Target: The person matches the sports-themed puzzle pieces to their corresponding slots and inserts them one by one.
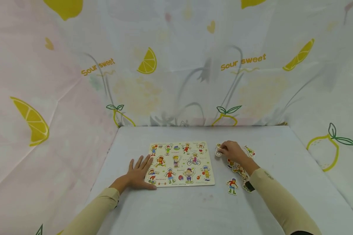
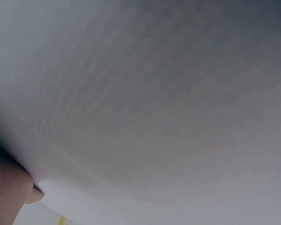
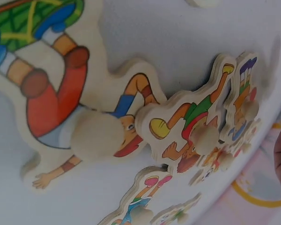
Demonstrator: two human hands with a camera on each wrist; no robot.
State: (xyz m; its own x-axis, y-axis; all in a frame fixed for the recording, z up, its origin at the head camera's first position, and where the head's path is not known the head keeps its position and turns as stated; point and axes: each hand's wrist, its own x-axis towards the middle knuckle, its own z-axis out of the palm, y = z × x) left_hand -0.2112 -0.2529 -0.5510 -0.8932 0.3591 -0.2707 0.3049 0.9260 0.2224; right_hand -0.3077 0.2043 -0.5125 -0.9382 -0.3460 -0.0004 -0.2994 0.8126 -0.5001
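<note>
My right grip [image 1: 230,151] pinches a colourful figure piece [image 1: 218,151], just right of the puzzle board [image 1: 180,164]; my left grip [image 1: 139,174] rests flat, released.

Puzzle board [image 1: 180,163] centre on table [image 1: 194,209]; loose pieces [image 1: 232,186] right, seemingly overlapping.

Both arms wear long, close-fitting beige sleeves [image 1: 97,209] ending at the wrists. The right sleeve [image 1: 279,202], lower right of the frame, bears small dark lettering near its cuff.

Puzzle piece [image 1: 218,151] under right hand [image 1: 231,151] mostly hidden, picture unreadable.
</note>
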